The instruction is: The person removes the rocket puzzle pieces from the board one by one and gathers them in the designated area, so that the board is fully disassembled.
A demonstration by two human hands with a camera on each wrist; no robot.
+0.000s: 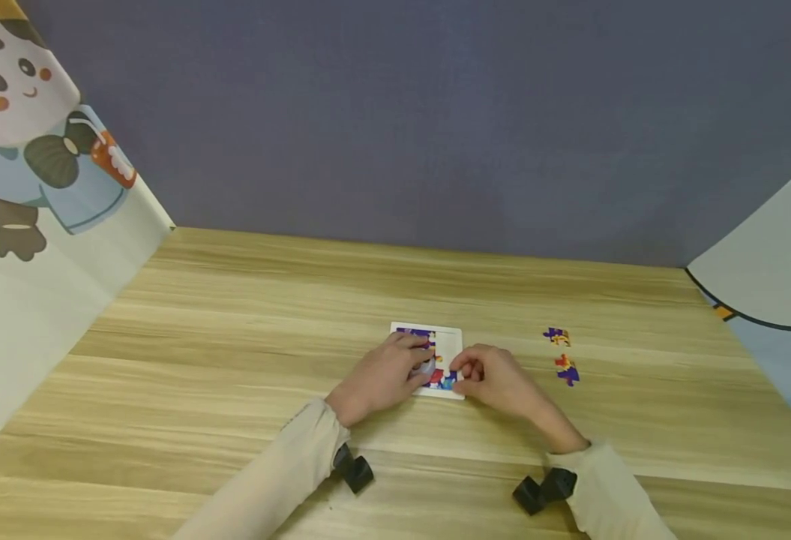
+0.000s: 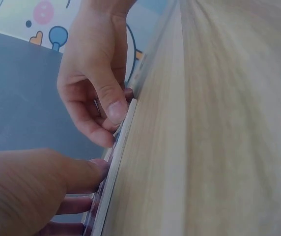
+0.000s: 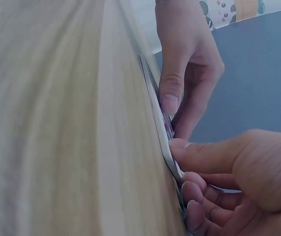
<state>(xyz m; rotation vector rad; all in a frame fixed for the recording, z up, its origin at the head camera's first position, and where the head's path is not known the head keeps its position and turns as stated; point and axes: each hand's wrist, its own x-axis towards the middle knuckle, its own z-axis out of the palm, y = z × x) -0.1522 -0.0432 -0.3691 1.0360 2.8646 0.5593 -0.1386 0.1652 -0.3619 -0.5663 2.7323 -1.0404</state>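
A small jigsaw puzzle in a white tray lies on the table, partly filled with purple, red and blue pieces. My left hand rests on the puzzle's left part, its fingers spread over the pieces and covering much of them. At the tray's lower right corner my right hand has its thumb and index finger at a blue-and-red puzzle piece. Its other fingers are curled. In the right wrist view the right thumb sits on the tray's rim, with the other fingertips close beside the edge.
Two loose puzzle pieces, one purple and yellow and one red and purple, lie right of the tray. A wooden table runs back to a dark blue-grey wall. Cartoon-printed panels flank both sides.
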